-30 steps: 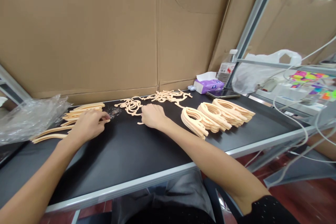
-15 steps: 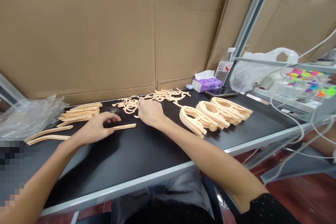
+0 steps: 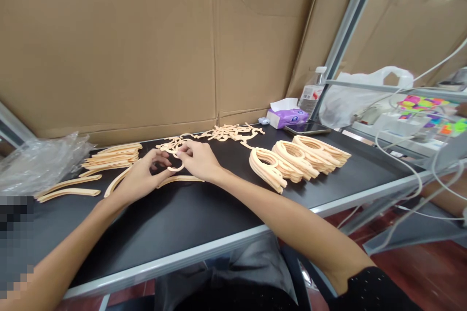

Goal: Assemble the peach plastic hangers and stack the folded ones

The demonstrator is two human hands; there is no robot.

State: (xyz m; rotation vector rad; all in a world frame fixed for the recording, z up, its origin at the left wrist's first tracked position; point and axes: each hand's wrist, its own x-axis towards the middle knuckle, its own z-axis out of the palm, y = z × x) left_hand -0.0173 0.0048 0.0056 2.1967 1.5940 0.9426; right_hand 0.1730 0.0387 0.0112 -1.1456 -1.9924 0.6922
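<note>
My right hand [image 3: 199, 159] pinches a short, curved cream-coloured piece [image 3: 176, 169] that looks like soft foam or rubber cord. Beside it, my left hand [image 3: 144, 177] has its fingers bent and apart from the thumb, whose tip is by the curved piece's left end. Below the hands a cream strip [image 3: 184, 179] lies on the black tabletop. Another length of strip [image 3: 114, 185] shows left of my left hand; whether the two join is hidden. Just behind my fingers lies a loose tangle of cream pieces [image 3: 229, 132].
Stacked cream strips [image 3: 111, 156] and clear plastic wrap [image 3: 44, 163] lie at left. Bundles of looped cream pieces [image 3: 268, 167] sit at right. Behind them are a tissue pack [image 3: 288, 117], a phone [image 3: 307, 128] and a bottle [image 3: 313, 92]. Cardboard [image 3: 146, 48] walls the back.
My right hand has drawn back leftward from the tangle with a curved piece. My left hand has moved right, close to it. The strip below now shows on both sides of my left hand.
</note>
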